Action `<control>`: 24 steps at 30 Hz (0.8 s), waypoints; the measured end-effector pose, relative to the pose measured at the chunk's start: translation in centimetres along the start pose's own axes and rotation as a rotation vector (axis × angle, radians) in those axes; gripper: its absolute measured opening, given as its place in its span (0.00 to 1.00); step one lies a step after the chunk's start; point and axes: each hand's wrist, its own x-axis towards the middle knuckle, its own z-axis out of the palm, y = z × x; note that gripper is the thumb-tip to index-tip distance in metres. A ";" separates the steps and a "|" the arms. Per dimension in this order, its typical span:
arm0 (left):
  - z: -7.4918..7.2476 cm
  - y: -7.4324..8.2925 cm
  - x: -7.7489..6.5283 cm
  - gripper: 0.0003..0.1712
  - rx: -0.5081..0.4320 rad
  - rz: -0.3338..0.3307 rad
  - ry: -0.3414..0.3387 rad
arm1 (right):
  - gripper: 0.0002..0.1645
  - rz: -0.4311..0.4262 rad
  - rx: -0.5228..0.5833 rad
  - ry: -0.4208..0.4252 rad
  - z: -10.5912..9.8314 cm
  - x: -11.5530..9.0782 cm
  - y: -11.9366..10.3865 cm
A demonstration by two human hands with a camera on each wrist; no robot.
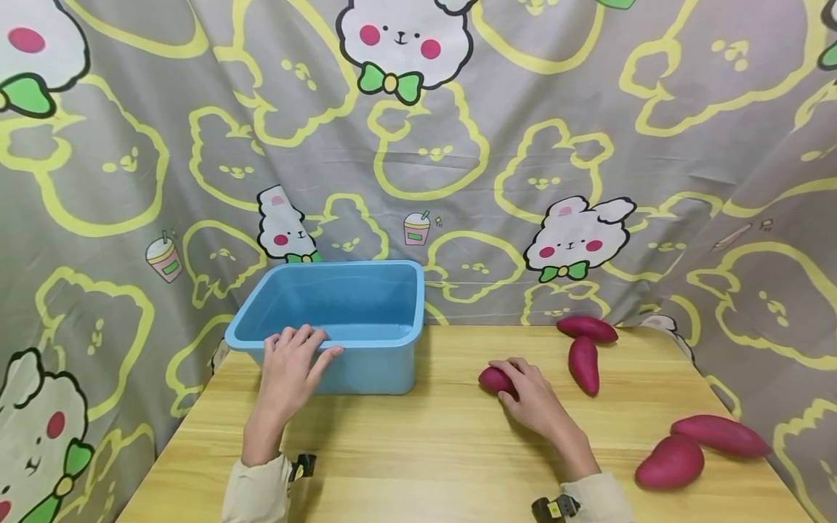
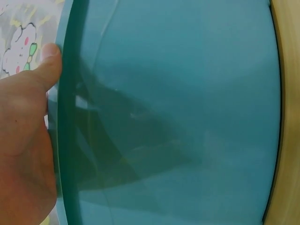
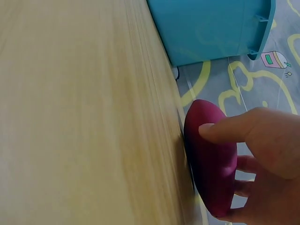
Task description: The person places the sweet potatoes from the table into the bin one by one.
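My left hand holds the near rim of a blue plastic bin, its fingers hooked over the edge. In the left wrist view the thumb lies along the bin's rim, and the other fingers are hidden behind it. On the wooden table to the bin's right, my right hand grips a purple-red sweet potato. The right wrist view shows the thumb on one side of this sweet potato and the fingers round the other. Whether it touches the tabletop is hard to tell.
Two more sweet potatoes, one lying crosswise and one lengthwise, are near the table's back right. Another pair, one plump and one long, lies at the right edge. A patterned grey curtain hangs close behind the table.
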 end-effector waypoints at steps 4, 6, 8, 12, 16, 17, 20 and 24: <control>0.0 0.0 -0.1 0.14 -0.001 -0.002 -0.002 | 0.31 0.007 0.001 0.007 0.0 -0.1 0.0; 0.0 0.0 -0.1 0.14 -0.003 -0.003 -0.003 | 0.31 0.012 0.003 0.006 -0.1 -0.1 0.0; 0.0 0.0 -0.2 0.14 -0.004 -0.003 -0.005 | 0.32 0.018 0.005 0.004 0.0 -0.2 0.0; 0.1 0.0 -0.3 0.14 -0.004 -0.006 -0.012 | 0.33 0.012 -0.006 0.010 0.0 -0.4 0.0; 0.1 0.0 -0.3 0.15 -0.013 -0.009 -0.012 | 0.33 0.007 -0.002 0.018 0.0 -0.5 -0.1; 0.1 0.1 -0.2 0.15 -0.015 -0.009 -0.009 | 0.33 0.009 0.002 0.018 -0.1 -0.5 -0.1; 0.1 0.1 -0.2 0.15 -0.020 -0.009 -0.002 | 0.33 0.020 0.011 0.018 -0.3 -0.5 -0.1; 0.0 0.0 -0.1 0.15 -0.021 -0.009 0.002 | 0.34 0.033 0.016 0.023 -0.6 -0.3 -0.1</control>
